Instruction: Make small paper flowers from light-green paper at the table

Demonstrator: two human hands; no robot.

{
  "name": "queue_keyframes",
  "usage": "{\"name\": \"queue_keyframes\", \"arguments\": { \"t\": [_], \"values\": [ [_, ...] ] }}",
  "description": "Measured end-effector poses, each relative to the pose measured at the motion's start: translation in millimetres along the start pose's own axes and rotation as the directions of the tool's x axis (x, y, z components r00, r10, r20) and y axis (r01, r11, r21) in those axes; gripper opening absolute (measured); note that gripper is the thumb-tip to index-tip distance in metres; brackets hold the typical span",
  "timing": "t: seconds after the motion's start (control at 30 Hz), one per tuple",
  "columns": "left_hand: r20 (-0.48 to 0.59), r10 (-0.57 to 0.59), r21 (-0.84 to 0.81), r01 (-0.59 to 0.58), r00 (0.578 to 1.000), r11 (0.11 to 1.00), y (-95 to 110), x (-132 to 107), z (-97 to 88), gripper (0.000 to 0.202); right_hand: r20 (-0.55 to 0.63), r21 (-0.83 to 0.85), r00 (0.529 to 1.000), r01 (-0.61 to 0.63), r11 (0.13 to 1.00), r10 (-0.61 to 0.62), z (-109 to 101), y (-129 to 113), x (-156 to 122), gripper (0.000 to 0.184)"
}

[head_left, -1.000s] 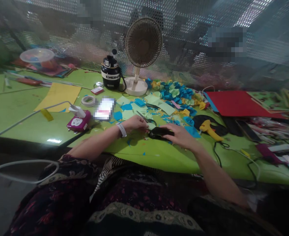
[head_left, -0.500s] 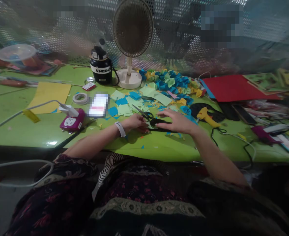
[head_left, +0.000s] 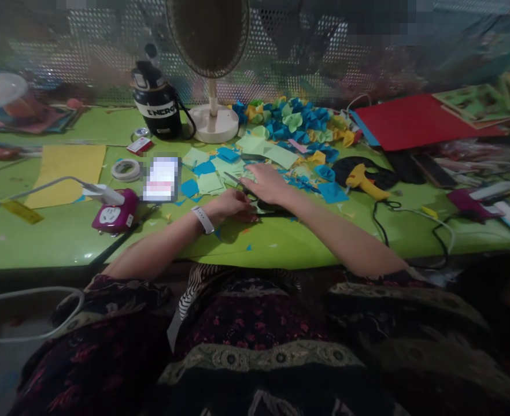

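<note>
- Right hand [head_left: 269, 182] flat, palm down, over scissors [head_left: 236, 180], mid-counter [head_left: 64, 237] near the front edge.
- Left hand [head_left: 233, 203] curled just beside; grip impossible to tell.
- Probably wisest: take the handles, fingers off the blades, paper scraps [head_left: 209, 184] left undisturbed.

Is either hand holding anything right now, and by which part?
Cannot be told for sure. The right hand covers the handle end of the scissors; the left hand rests curled on the table beside them, nothing visible in it.
</note>
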State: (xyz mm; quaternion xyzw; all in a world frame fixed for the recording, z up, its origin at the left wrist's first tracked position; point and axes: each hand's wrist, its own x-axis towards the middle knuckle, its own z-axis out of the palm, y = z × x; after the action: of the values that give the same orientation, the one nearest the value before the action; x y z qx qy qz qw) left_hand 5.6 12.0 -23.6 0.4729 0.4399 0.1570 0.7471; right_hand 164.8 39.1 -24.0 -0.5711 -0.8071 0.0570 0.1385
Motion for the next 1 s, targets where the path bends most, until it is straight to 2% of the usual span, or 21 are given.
{"name": "queue_keyframes", "arguments": {
  "t": [0.3,0.67,1.0],
  "values": [
    [-0.006,0.028,0.014,-0.028,1.000,1.000,1.0,-2.5,-0.2,0.024,0.052,0.011,0.999,-0.011,1.000,0.010,1.3,-0.4,3.8,0.049],
    [0.006,0.027,0.022,-0.027,1.000,0.999,0.8,-1.3,-0.9,0.027,0.116,-0.012,0.993,0.033,0.999,-0.032,-3.0,-3.1,3.7,0.051],
    [-0.022,0.013,0.051,-0.011,1.000,0.999,3.7,-2.5,0.0,0.024,0.134,-0.005,0.990,0.049,0.999,-0.048,-5.8,-6.0,3.2,0.051]
  ]
}}
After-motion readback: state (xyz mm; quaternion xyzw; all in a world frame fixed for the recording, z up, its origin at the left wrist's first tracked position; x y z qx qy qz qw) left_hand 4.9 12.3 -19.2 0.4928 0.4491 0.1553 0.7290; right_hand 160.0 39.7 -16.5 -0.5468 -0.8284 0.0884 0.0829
